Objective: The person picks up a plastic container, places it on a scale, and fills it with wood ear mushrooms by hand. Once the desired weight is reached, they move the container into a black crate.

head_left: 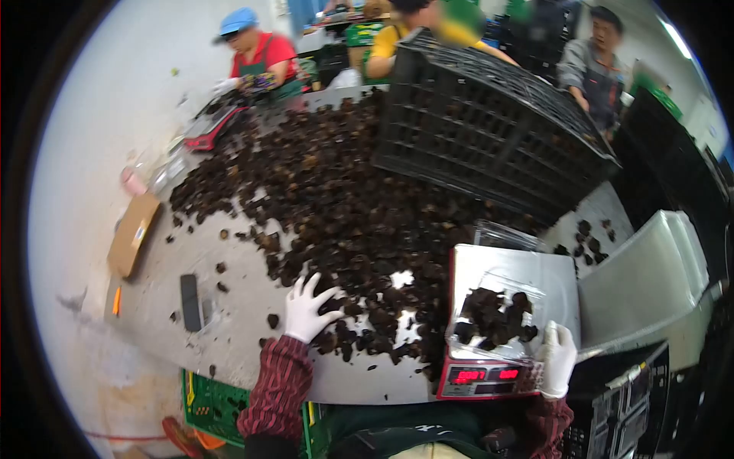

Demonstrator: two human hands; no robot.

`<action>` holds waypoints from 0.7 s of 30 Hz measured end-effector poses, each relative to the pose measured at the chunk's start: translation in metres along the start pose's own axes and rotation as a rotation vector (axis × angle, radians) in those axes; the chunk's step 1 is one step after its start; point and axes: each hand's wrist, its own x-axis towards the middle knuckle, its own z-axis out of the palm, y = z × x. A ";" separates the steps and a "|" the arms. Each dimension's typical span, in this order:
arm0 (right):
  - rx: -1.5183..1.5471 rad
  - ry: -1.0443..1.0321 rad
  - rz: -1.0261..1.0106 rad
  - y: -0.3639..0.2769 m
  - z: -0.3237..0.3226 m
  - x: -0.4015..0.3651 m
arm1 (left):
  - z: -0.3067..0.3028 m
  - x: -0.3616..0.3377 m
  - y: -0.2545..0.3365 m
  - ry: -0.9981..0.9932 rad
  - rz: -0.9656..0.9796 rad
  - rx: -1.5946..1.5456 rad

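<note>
My left hand (308,307), in a white glove, has its fingers spread at the near edge of a wide heap of dark, crinkled mushroom-like pieces (344,176). To the right is a digital scale (554,279) with a red body and lit red digits. On its metal plate rests a clear plastic tray (508,353) holding a small pile of dark pieces (495,315). My right hand (558,358), also white-gloved, is at the tray's near right corner with its fingers closed. The fingertips are partly hidden.
A big black crate (489,130) is tilted over the heap, near a person in yellow. A phone (191,302) and cardboard box (134,233) lie left. Clear trays (650,279) are stacked right. Another scale (214,130) stands by a person in red. A green crate (210,405) sits below.
</note>
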 end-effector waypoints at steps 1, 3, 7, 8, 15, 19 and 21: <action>0.009 0.026 -0.098 0.030 0.004 0.007 | 0.007 -0.002 -0.004 0.051 0.013 -0.042; 0.035 -0.023 -0.043 0.006 0.005 -0.003 | 0.012 -0.006 -0.002 0.167 -0.018 -0.159; -0.016 -0.051 -0.081 0.000 0.010 -0.010 | 0.027 -0.003 -0.018 0.248 -0.087 -0.363; -0.008 -0.094 -0.005 0.001 0.008 -0.011 | 0.029 -0.001 -0.020 0.265 -0.121 -0.426; 0.079 -0.184 0.159 -0.016 0.009 -0.011 | -0.024 0.048 0.070 0.290 -0.014 -0.728; -0.111 -0.112 -0.072 -0.007 0.013 -0.010 | -0.067 0.071 0.180 0.203 0.507 -0.670; -0.121 -0.122 -0.048 0.000 0.016 -0.008 | -0.064 0.077 0.224 0.074 0.694 -0.687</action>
